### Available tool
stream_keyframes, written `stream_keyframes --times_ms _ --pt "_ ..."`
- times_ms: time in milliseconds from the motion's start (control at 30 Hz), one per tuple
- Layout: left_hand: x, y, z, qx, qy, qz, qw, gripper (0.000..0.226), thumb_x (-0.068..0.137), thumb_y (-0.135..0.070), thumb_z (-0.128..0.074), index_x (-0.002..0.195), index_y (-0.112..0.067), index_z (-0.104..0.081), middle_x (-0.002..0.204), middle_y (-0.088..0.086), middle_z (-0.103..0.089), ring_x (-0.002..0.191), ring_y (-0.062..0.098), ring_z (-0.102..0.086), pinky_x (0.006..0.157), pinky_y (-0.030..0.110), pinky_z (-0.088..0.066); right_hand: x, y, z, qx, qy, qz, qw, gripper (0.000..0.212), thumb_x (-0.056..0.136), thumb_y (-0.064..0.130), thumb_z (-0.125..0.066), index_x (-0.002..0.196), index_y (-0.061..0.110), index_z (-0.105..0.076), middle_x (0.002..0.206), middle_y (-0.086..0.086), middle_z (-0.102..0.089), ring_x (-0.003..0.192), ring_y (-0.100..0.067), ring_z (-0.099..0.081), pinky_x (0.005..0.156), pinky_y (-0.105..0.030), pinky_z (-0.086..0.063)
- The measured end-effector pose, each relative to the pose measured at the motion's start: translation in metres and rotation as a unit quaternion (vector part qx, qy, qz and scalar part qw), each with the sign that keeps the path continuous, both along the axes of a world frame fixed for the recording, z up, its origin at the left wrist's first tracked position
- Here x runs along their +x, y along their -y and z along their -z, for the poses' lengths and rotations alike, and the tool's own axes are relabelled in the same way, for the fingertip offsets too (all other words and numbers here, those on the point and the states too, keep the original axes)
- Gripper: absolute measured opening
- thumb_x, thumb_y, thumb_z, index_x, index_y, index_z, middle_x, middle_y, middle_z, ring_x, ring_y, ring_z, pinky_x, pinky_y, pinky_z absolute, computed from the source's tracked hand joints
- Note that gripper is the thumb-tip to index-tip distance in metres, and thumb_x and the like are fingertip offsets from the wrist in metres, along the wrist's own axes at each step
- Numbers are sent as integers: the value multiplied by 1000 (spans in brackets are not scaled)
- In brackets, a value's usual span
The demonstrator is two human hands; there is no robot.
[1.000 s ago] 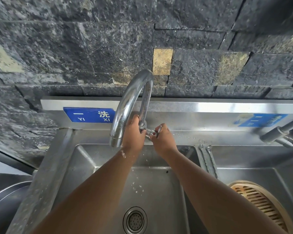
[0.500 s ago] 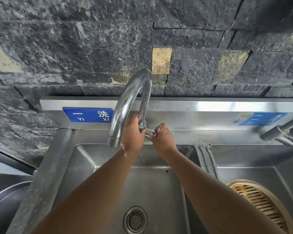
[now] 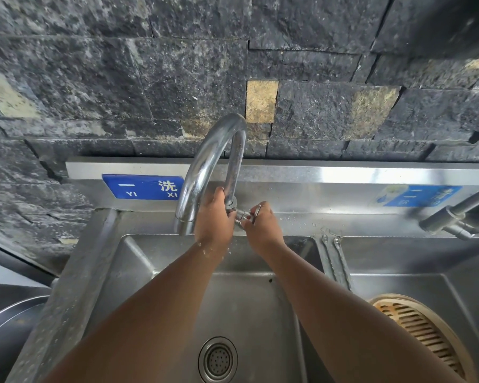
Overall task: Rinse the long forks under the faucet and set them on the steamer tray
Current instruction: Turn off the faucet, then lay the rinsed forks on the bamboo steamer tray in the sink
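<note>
A curved chrome faucet (image 3: 205,167) arches over the left steel sink basin (image 3: 249,305). My left hand (image 3: 213,222) grips the base of the faucet's upright pipe. My right hand (image 3: 263,225) is closed on the small faucet handle (image 3: 246,214) beside it. No water runs from the spout. Two long metal forks (image 3: 333,258) lie on the divider between the basins. The round bamboo steamer tray (image 3: 418,330) sits in the right basin, partly cut off by my right forearm.
A drain strainer (image 3: 217,360) sits at the bottom of the left basin. A second faucet (image 3: 459,214) juts in at the right. A blue label (image 3: 144,186) marks the backsplash below the dark stone wall. A round metal rim (image 3: 9,319) shows at lower left.
Almost nothing has changed. Both hands stay on the faucet base and handle; only the view shifts slightly.
</note>
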State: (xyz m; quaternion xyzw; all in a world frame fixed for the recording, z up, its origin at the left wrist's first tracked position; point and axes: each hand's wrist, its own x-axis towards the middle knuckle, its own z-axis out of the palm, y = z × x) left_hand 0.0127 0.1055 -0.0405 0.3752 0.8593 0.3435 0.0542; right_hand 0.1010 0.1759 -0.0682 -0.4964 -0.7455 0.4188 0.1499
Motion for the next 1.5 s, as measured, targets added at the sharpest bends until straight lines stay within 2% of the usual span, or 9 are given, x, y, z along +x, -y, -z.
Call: stream_keyframes --times_ms 200,333,567,667,833,1133,1233,1333,1500 --pt "7 6 5 9 76 11 997 50 85 -6 -69 129 -12 -46 119 8 -64 104 28 -65 78 35 -50 8 0 -6 -8 28 -27 999 32 92 18 -67 112 11 -44 123 -13 -58 92 -24 -55 76 -34 -44" --pt "33 27 1 -2 130 8 991 82 89 -6 -62 155 -8 -15 151 13 -42 132 29 -48 100 35 -42 39 13 -13 -49 28 -3 998 53 90 16 -68 137 11 -42 136 -12 -55 109 -26 -59 92 -36 -51" --pt "132 55 -8 -35 248 18 968 54 92 -13 -53 144 -8 -38 143 14 -51 126 28 -53 106 42 -42 109 25 -44 -86 7 115 990 34 84 10 -60 118 13 -64 108 -8 -69 90 -24 -61 68 -24 -39" --pt "178 56 -6 -62 238 63 967 53 91 -19 -55 142 -9 -44 142 11 -54 129 25 -52 107 42 -41 146 24 -48 -72 34 84 993 20 82 7 -60 97 15 -71 92 -7 -72 94 -27 -66 72 -24 -41" --pt "236 35 -4 -92 180 79 976 50 86 -17 -56 135 -6 -52 134 16 -59 126 30 -53 103 38 -43 226 -1 -33 -26 71 36 997 21 88 13 -59 106 11 -69 110 -15 -73 104 -35 -66 73 -25 -38" --pt "334 28 34 -121 166 -28 978 74 83 -40 -72 139 -15 -31 136 13 -48 123 30 -51 97 30 -41 304 -35 8 -17 56 -41 997 26 91 24 -64 115 14 -63 106 -4 -70 81 -17 -55 60 -23 -35" --pt "357 27 56 -153 189 -76 967 105 75 -53 -74 152 -23 -10 138 15 -44 124 36 -50 101 47 -46 309 -44 18 -43 65 -51 996 26 88 27 -63 111 16 -63 93 -1 -70 68 -14 -58 52 -20 -33" --pt "375 28 78 -187 207 -113 954 117 71 -65 -71 154 -29 3 144 13 -36 131 34 -44 102 48 -46 308 -48 30 -57 69 -81 993 25 89 33 -62 106 15 -62 90 -7 -74 82 -22 -67 58 -23 -41" --pt "393 40 105 -234 49 -117 964 109 77 -60 -66 153 -13 -3 133 10 -45 113 29 -56 77 43 -54 297 -50 45 -37 95 -126 987 28 87 42 -63 88 14 -63 78 -9 -74 79 -26 -71 67 -31 -52"
